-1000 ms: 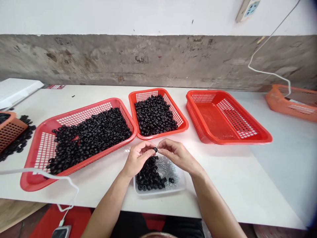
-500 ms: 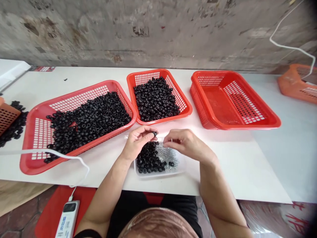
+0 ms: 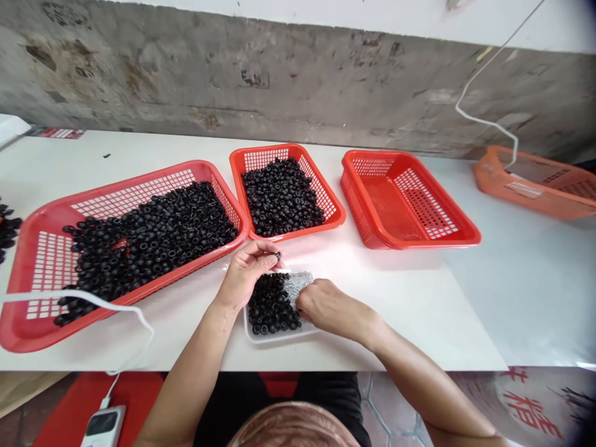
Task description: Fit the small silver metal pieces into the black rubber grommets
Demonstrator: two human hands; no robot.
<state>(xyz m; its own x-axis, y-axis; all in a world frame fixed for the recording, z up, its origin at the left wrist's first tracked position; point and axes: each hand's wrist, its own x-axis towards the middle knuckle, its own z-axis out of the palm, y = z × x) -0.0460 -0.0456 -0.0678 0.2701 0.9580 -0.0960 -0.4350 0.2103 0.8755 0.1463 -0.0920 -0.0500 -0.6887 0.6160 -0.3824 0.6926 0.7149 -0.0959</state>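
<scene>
While the left hand [image 3: 246, 273] pinches a small round black piece [image 3: 278, 256] near the clear plastic tray's [image 3: 274, 339] far edge, the right hand [image 3: 326, 304] reaches among tiny shiny silvery pieces [image 3: 294, 283]; whether it grips any, I cannot tell. A light, steady left pinch likely works best.

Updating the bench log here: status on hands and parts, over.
Left hand pinching a black piece. Right hand at silvery bits in clear tray, fingertips hidden. Loose black pieces crowd tray's left side.
</scene>
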